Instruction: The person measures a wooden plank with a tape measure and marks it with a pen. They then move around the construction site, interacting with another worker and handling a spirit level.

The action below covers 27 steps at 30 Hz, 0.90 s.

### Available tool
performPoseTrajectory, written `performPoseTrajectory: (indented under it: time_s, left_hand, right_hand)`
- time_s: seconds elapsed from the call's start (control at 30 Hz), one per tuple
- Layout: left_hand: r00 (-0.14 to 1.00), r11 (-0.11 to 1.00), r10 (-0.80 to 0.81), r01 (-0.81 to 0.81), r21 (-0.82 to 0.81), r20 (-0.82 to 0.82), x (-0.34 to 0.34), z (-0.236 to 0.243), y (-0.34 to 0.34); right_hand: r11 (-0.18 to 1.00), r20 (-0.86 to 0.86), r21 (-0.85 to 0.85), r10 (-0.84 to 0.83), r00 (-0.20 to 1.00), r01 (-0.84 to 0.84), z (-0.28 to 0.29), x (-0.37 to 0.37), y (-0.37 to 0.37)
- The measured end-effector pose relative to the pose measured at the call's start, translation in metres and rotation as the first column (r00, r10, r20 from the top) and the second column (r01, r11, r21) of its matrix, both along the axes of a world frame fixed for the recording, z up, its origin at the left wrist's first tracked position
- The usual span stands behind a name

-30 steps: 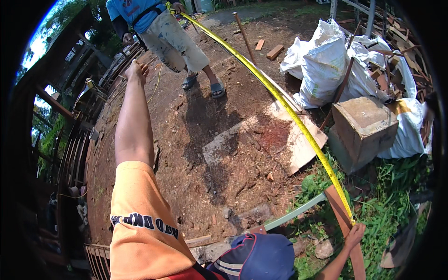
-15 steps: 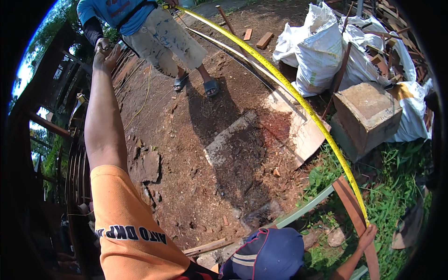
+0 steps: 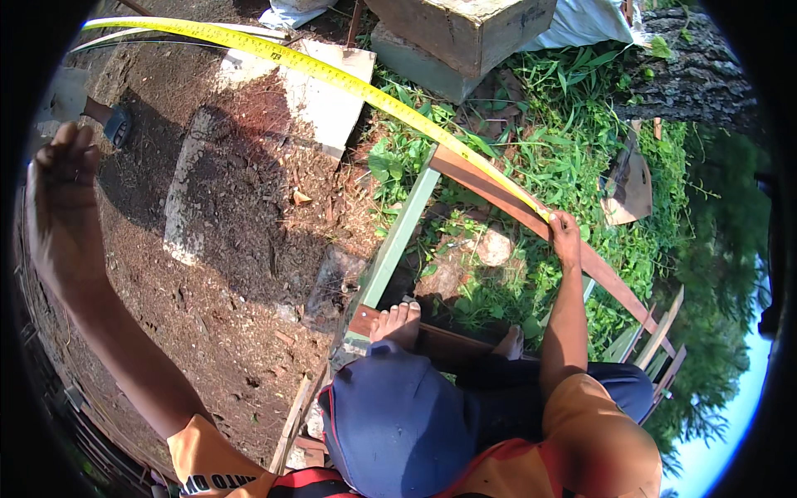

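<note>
Outdoors, brown ground with greenery along its right side. Yellow measuring tape arcs from the ground's upper left corner onto a brown plank. Box-shaped block at the top edge of the greenery; cannot tell if hollow. White sack just beside it, contents hidden. Right hand: fingers pinching the tape's end at the plank. Left hand: raised over the ground's left edge, fingers half curled, loose.
</note>
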<state>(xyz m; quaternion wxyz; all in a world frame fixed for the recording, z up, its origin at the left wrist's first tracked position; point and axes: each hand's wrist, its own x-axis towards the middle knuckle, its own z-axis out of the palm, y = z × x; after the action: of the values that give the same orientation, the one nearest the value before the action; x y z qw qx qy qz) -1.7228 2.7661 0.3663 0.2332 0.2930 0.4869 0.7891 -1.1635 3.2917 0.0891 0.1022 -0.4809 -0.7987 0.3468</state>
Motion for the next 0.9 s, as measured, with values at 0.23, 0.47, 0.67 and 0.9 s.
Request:
performPoseTrajectory:
  time_s: [0.23,0.47,0.67,0.9]
  left_hand:
    - [0.676,0.914,0.371,-0.386,-0.123,0.637,0.219,-0.243,0.265]
    - [0.742,0.948,0.306,-0.292,-0.124,0.596,0.238,-0.266,0.298]
    - [0.804,0.963,0.264,-0.247,-0.103,0.533,0.261,-0.295,0.303]
    - [0.8,0.904,0.405,-0.276,-0.328,0.442,0.254,-0.329,0.3]
  right_hand:
    - [0.997,-0.004,0.014,0.075,0.997,-0.074,0.001,-0.019,-0.025]
    - [0.986,0.017,0.094,0.136,0.991,-0.137,0.01,-0.035,-0.041]
    - [0.991,-0.003,0.039,0.129,0.992,-0.129,0.008,-0.033,-0.04]
    - [0.992,-0.035,0.074,0.102,0.994,-0.099,0.043,-0.066,-0.034]
